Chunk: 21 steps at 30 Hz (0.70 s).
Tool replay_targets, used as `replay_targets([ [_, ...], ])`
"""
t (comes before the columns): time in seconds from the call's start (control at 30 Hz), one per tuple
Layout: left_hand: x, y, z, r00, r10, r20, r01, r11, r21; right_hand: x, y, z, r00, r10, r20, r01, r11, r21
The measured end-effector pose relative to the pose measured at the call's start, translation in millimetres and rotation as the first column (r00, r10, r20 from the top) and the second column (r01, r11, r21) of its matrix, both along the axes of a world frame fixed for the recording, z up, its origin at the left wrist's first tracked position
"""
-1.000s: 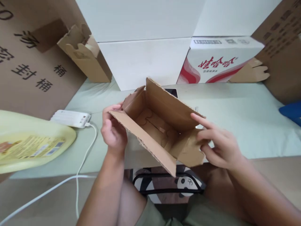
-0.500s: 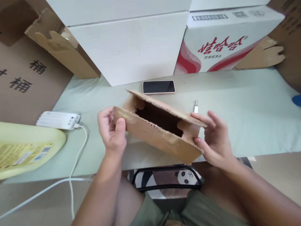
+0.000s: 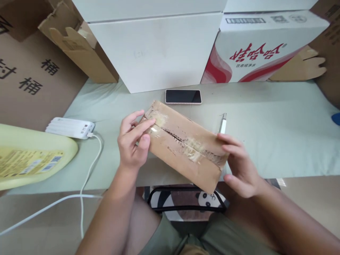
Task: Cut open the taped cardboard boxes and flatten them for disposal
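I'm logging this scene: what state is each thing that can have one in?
Held carton: top flaps closed, slim gap along the seam.
Phone: face up, screen dark.
Power bank: cable plugged in.
Tall brown carton: top open.
Slim tool: lying on the cloth, partly hidden.

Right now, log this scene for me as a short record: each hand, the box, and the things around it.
Left hand: on the left end of the cardboard box, index finger across the top
Right hand: fingertips at its right end
Box state: slanted, top flaps nearly meeting, dark slit along part of the seam
Phone: lying beyond the box, screen dark
Slim tool: just beyond the right hand, lower end hidden
Power bank: left side, cable plugged in
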<state>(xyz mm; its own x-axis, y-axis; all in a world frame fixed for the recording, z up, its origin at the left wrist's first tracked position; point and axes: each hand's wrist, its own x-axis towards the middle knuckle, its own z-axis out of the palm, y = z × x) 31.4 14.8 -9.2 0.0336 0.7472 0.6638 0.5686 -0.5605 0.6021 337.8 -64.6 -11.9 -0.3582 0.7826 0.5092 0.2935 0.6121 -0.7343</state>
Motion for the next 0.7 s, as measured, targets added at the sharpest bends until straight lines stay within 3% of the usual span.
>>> replay_targets([
  [0.1, -5, 3, -1.3, 0.990, 0.106, 0.093, -0.101, 0.993, -0.058, -2, 1, -10, 0.975, -0.184, -0.126, 0.167, 0.976, -0.137],
  [0.2, -11, 10, -3.6, 0.937, 0.181, 0.298, -0.150, 0.981, -0.124, -3, 9, -15, 0.947, -0.308, -0.086, 0.262, 0.902, -0.342],
  [0.33, -13, 19, -3.7, 0.751, 0.262, 0.606, -0.124, 0.958, -0.260, -7, 19, -13, 0.995, -0.102, -0.019, 0.077, 0.846, -0.528],
  [0.43, -7, 17, -1.7, 0.621, 0.347, 0.703, -0.032, 0.907, -0.420, -13, 20, -12, 0.999, 0.035, -0.013, -0.037, 0.904, -0.425],
  [0.53, 3, 10, -2.2, 0.576, 0.391, 0.718, 0.166, 0.804, -0.571, -17, 17, -16, 0.994, 0.080, 0.072, -0.059, 0.962, -0.266],
  [0.6, 9, 5, -4.6, 0.612, 0.352, 0.708, 0.327, 0.702, -0.632, -17, 15, -18, 0.990, 0.076, 0.116, -0.051, 0.978, -0.204],
  [0.7, 12, 1, -8.3, 0.712, 0.225, 0.665, 0.498, 0.506, -0.704, -15, 15, -18, 0.991, 0.061, 0.116, -0.045, 0.989, -0.140],
])
